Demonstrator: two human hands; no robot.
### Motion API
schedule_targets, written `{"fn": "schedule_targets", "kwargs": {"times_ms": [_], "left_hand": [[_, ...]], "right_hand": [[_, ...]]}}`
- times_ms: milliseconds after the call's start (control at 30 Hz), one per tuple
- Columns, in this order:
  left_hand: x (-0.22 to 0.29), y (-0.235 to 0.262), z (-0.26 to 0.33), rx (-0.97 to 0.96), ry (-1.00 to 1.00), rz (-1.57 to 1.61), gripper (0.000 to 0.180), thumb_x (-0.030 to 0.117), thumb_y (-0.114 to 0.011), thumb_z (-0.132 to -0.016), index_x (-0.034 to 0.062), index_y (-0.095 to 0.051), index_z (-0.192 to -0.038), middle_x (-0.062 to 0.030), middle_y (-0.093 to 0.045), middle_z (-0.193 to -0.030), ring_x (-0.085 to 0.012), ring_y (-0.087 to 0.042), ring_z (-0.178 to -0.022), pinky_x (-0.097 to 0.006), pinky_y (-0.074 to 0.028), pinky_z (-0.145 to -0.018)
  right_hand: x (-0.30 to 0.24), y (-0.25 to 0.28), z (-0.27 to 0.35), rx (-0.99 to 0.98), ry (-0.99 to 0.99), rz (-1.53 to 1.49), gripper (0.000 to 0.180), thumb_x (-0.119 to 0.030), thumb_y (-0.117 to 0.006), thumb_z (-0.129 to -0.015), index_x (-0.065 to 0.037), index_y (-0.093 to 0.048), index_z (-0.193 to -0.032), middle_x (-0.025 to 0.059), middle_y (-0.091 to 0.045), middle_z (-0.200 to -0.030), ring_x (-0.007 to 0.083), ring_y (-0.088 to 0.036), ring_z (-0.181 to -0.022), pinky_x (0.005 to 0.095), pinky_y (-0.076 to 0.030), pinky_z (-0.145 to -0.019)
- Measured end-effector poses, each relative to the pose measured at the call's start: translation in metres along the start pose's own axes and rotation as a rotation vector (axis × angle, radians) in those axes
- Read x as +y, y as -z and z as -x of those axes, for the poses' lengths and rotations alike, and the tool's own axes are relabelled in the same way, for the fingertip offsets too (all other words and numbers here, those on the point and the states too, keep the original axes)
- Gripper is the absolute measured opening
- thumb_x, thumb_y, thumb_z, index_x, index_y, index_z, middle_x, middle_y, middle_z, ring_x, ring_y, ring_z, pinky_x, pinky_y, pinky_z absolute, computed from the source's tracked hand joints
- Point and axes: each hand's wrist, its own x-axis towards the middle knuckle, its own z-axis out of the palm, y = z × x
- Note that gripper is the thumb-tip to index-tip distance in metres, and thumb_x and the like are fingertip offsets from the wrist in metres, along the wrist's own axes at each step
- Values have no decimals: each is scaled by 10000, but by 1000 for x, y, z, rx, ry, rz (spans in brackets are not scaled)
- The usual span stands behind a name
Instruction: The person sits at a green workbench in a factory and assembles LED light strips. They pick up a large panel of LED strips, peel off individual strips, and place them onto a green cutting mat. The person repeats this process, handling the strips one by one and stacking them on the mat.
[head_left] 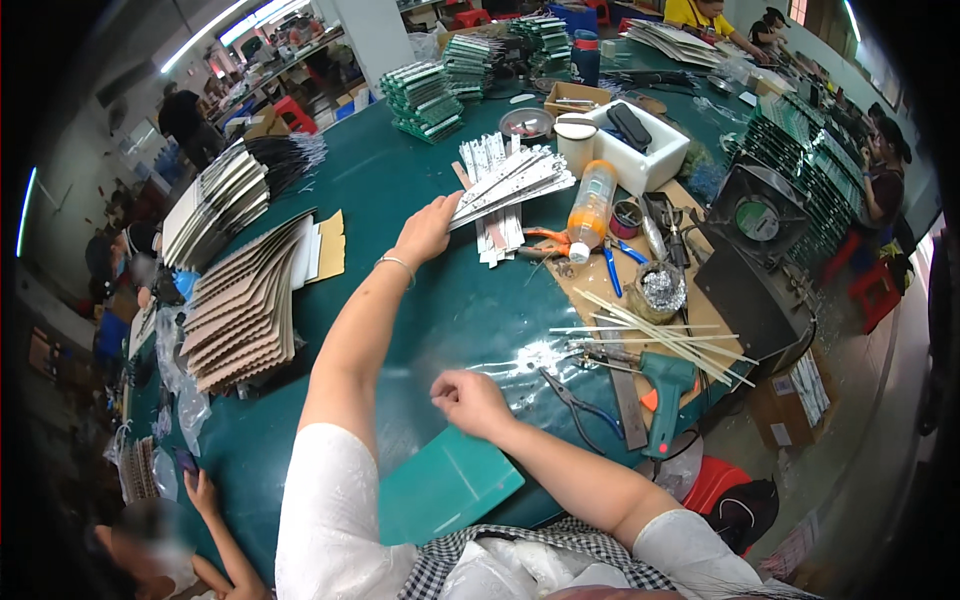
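My left hand (425, 232) reaches out over the table, its fingers closed round the near end of a bundle of white strips with dark specks (515, 187). That bundle lies slantwise across another pile of white strips (490, 240). My right hand (472, 402) is close to my body, loosely curled, and no object shows in it. Just below it lies a flat green board (450, 485). To its right, pliers with dark blue handles (580, 408) rest on the table.
Right of the strips are an orange bottle (592, 205), a white foam box (655, 165), glue sticks (670, 345) and a green glue gun (665, 390). Stacked brown boards (240, 310) stand at left, green racks (420, 98) at the back. A person's hand (200, 492) holds a phone at lower left.
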Motion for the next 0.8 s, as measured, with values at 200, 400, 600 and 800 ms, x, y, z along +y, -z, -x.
{"fn": "schedule_targets", "kwargs": {"times_ms": [200,400,600,800], "left_hand": [[-12,-18,-25,-20,-7,25,678,21,-599,-778,193,-362,-1390,-126,-557,-1148,-348,-555,-1071,-424,-484,-873],[-18,-14,-39,-129,76,40,945,313,-823,-658,185,-304,-1436,-138,-514,-1299,-351,-504,-1167,-437,-430,-961],[2,1,-30,-234,197,-41,1097,476,-848,-567,184,-277,-1458,-107,-487,-1308,-335,-471,-1213,-525,-401,-947],[2,-15,-6,-50,166,-130,1172,598,-814,-515,190,-266,-1467,-88,-452,-1348,-306,-454,-1228,-581,-375,-914]], "right_hand": [[1,-2,-1,-26,-18,20,63,-60,-663,-761,-62,-647,-821,95,-653,-819,252,-649,-752,373,-507,-679],[3,-3,-3,-24,-11,13,64,-61,-664,-758,-64,-645,-818,91,-645,-801,248,-642,-736,370,-503,-670],[1,1,-3,-18,-33,12,64,-63,-668,-759,-64,-647,-819,91,-643,-793,240,-640,-727,363,-502,-662],[0,-1,-4,-25,-12,14,74,-65,-677,-754,-55,-646,-820,93,-650,-791,233,-642,-708,355,-505,-648]]}}
